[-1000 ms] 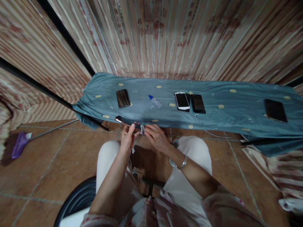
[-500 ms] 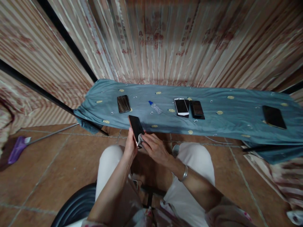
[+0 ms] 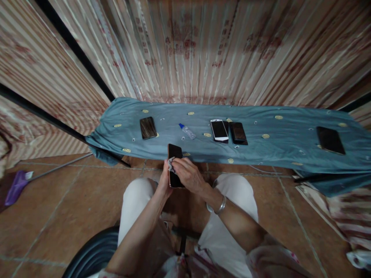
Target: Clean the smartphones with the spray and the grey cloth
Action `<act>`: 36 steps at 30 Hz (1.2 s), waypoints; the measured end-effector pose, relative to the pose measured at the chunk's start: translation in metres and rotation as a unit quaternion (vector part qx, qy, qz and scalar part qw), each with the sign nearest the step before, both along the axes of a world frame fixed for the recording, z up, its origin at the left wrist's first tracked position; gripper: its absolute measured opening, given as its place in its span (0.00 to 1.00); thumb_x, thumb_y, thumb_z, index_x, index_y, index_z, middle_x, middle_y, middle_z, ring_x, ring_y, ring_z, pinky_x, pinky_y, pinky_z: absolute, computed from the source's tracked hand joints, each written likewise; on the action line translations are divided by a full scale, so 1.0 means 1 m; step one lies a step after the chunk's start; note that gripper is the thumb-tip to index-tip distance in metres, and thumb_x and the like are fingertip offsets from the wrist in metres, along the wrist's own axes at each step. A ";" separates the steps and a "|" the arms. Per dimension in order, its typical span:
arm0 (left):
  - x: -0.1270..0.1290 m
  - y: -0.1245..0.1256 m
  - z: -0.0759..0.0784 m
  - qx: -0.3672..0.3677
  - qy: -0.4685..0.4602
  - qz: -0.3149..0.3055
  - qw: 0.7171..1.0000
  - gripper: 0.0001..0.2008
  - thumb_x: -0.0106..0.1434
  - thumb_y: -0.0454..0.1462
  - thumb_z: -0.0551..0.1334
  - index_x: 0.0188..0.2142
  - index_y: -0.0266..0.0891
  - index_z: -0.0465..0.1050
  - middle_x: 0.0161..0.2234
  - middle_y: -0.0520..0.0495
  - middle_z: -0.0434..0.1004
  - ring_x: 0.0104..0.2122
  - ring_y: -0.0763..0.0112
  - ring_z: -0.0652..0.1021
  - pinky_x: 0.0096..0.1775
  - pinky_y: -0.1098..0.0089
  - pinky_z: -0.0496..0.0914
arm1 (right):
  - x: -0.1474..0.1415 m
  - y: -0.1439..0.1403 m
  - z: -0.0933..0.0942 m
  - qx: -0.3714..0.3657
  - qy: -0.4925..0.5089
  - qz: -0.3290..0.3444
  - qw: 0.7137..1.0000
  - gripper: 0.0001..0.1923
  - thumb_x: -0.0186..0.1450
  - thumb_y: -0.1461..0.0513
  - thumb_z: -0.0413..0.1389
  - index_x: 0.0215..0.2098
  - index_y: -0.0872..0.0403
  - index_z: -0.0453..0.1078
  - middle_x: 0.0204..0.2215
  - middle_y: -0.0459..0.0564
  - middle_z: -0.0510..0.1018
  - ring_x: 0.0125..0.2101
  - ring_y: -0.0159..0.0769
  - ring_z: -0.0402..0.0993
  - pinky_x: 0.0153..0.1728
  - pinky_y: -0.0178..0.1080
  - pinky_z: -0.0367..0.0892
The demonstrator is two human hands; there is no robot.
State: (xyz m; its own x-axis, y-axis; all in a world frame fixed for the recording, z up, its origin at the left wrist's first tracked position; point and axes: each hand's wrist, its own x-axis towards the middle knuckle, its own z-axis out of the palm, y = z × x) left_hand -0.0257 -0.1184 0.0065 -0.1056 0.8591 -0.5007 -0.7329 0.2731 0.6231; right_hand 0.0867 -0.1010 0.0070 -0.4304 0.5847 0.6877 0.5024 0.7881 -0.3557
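Note:
A dark-screened smartphone (image 3: 175, 180) is held in my left hand (image 3: 165, 181), gripped along its left edge above my lap. Pressed on its screen is a small grey cloth (image 3: 171, 165), pinched in the fingers of my right hand (image 3: 189, 174). Part of the screen is hidden under those fingers. Beyond my hands, a clear bottle with a blue cap (image 3: 187, 131) lies on the blue-green cloth cover (image 3: 255, 152).
A dark phone (image 3: 148, 127) lies left on the cover. Right of the bottle are a white phone (image 3: 219, 130) and stacked dark phones (image 3: 239, 133); another dark phone (image 3: 331, 139) lies far right. A black pole (image 3: 43, 114) slants at left. A purple broom (image 3: 16, 188) rests on the floor.
My right hand has slid the grey cloth from the phone's near end up toward the middle of its screen. The phone has turned more upright in my left hand.

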 end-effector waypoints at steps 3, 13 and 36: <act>0.007 -0.002 0.003 -0.008 -0.004 -0.017 1.000 0.16 0.64 0.47 0.61 0.39 0.36 0.78 0.37 0.46 0.82 0.46 0.65 0.79 0.51 0.70 0.70 | 0.002 0.011 -0.003 -0.009 -0.003 -0.020 1.000 0.16 0.72 0.67 0.45 0.48 0.59 0.74 0.45 0.58 0.79 0.45 0.39 0.74 0.50 0.41 0.71; 0.012 -0.009 0.004 -0.010 0.008 -0.069 0.998 0.20 0.67 0.46 0.59 0.53 0.40 0.74 0.45 0.46 0.82 0.48 0.62 0.79 0.52 0.64 0.72 | 0.012 0.042 -0.014 -0.084 0.017 -0.084 0.993 0.18 0.71 0.65 0.45 0.51 0.57 0.74 0.49 0.58 0.78 0.48 0.41 0.73 0.52 0.45 0.69; 0.015 -0.007 0.004 -0.008 -0.004 -0.070 0.998 0.22 0.67 0.49 0.57 0.52 0.37 0.73 0.46 0.44 0.81 0.51 0.61 0.78 0.53 0.64 0.71 | 0.014 0.035 -0.012 -0.141 0.050 -0.028 0.988 0.20 0.71 0.64 0.44 0.55 0.53 0.73 0.54 0.55 0.76 0.52 0.41 0.70 0.55 0.46 0.67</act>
